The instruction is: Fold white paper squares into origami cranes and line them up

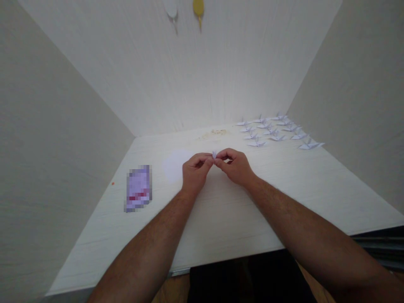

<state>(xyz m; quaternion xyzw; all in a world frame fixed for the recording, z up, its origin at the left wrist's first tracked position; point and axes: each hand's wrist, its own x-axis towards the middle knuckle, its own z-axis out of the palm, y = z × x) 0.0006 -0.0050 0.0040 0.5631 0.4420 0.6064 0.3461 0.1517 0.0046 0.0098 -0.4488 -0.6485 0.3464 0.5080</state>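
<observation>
We take the paper cranes [311, 145] as our landmark: white folded birds in slanting rows on a pale table [227, 219], with the back wall [202, 67] rising behind them and a side wall [356, 105] to their right.

To the left of the paper cranes and nearer to us, we have a small folded paper [214, 155] between our two hands. It stands up in a narrow, pleated-looking shape. Our left hand [196, 171] is mostly closed, pinching it between thumb and fingers from its side. Our right hand [236, 166], the one closer to the paper cranes, pinches it in the same way, with a small gap behind the fingertips where thumb and forefinger curve apart. We cannot tell exactly how each fingertip sits on the folds.

Left of the paper cranes, near the back wall, we see a brownish stain [219, 132] on the tabletop. Well to their left and nearer to us lies a purple item [138, 185] with a red band, too pixelated to identify, and an orange speck [112, 183] lies beyond it. High above and left of the paper cranes, we see a yellow piece [198, 7] and a white piece [171, 8] against the back wall, each with a narrow lower tip.
</observation>
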